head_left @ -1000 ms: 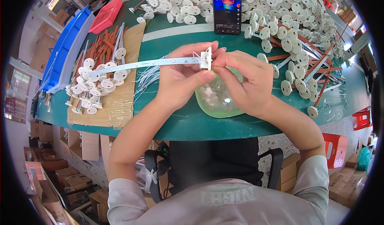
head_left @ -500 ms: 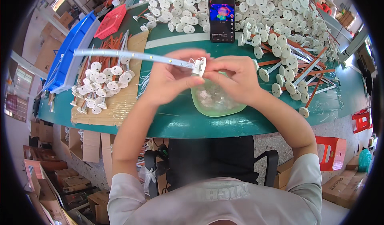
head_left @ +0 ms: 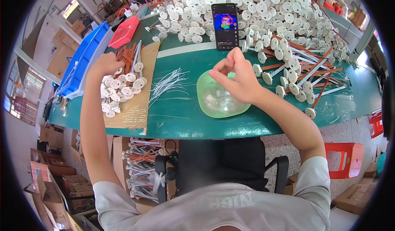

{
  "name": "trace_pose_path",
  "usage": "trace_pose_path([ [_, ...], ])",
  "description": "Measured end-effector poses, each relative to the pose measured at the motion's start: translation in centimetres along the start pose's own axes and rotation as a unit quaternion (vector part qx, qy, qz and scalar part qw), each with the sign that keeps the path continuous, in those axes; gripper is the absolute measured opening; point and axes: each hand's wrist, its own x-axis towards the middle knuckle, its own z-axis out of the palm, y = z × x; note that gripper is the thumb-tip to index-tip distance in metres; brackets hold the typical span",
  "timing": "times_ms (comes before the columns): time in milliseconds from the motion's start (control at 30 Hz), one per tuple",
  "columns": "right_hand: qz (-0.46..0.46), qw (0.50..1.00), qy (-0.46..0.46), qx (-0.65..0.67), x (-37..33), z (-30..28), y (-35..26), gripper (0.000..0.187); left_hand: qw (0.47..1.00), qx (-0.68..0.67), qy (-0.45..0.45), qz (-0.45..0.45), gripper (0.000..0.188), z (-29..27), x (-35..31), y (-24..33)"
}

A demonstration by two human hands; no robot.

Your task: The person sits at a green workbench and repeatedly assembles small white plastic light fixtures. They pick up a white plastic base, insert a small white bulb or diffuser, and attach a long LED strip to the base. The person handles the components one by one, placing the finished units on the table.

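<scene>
My left hand (head_left: 108, 63), closed with its fingertips turned away, is at the far edge of a pile of LED strips with round white end caps (head_left: 131, 77). What it grips, if anything, is hidden. The pile lies on a flat cardboard sheet (head_left: 135, 118). My right hand (head_left: 240, 78) is raised over a light green plastic bowl (head_left: 202, 95), its thumb and fingers drawn together. Whatever might be in that pinch is too small to see. Small clear pieces (head_left: 218, 99) lie in the bowl.
A bundle of thin white wires (head_left: 168, 83) lies between cardboard and bowl. A phone (head_left: 225, 27) stands upright before a large heap of white-capped strips (head_left: 288, 15). A red basket (head_left: 124, 31) and blue tray (head_left: 84, 58) are at left. A red stool (head_left: 345, 159) stands right.
My left hand has gone left to the pile, away from the right hand. The LED strip with its white cap is no longer between my hands. My right hand stays over the bowl, now pinched.
</scene>
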Motion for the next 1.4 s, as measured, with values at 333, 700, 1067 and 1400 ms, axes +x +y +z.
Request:
trace_pose_path([
  [333,-0.056,0.992,-0.071,-0.086,-0.1,-0.4,0.5,0.042,0.896,-0.205,0.377,0.117,0.041,0.5,-5.9,13.3],
  [700,-0.017,0.777,0.167,-0.607,-2.2,-12.4,-3.2,0.032,0.755,-0.291,0.442,0.389,0.016,10.0,-5.8,20.5],
  [1067,0.096,0.772,0.159,-0.608,-2.7,-13.8,-0.4,0.045,0.763,-0.315,0.429,0.368,0.016,10.0,-5.6,19.6],
  [1400,-0.010,0.857,0.260,-0.445,-2.5,-9.8,-1.1,0.032,0.769,-0.317,0.394,0.390,0.016,10.3,-6.1,19.9],
])
